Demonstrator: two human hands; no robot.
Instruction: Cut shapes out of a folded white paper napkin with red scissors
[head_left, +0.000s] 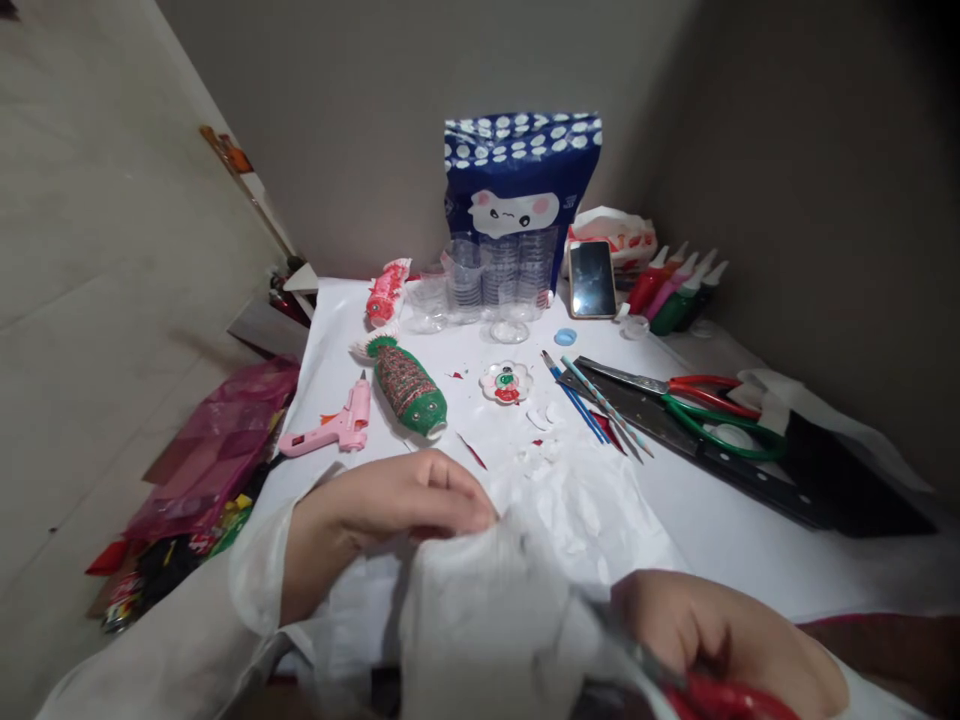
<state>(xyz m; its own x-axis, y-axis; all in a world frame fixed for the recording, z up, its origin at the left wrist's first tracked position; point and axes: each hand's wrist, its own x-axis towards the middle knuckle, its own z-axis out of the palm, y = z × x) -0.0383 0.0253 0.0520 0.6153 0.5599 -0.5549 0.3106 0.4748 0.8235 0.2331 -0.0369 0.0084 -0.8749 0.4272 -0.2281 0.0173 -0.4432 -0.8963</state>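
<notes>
My left hand [397, 500] pinches the top edge of a white sheet [480, 620], paper or thin cloth, held up near my body. My right hand [727, 640] grips scissors with red handles [724, 695]. Their dark blades point left against the sheet's right side; motion blur hides whether they bite into it. Beyond my left hand lies a green fish figure [409, 390] with a red-speckled body. A smaller red fish figure [387, 293] rests behind it. To their left is a pink glue gun [337, 420].
A blue bag [525, 170] stands behind clear plastic cups [499, 280]. Nearby are a phone [592, 280] and several paint bottles [675, 290]. A paint palette [507, 382] sits mid-table, with brushes [581, 405] beside it. More red- and green-handled scissors [712, 405] lie right.
</notes>
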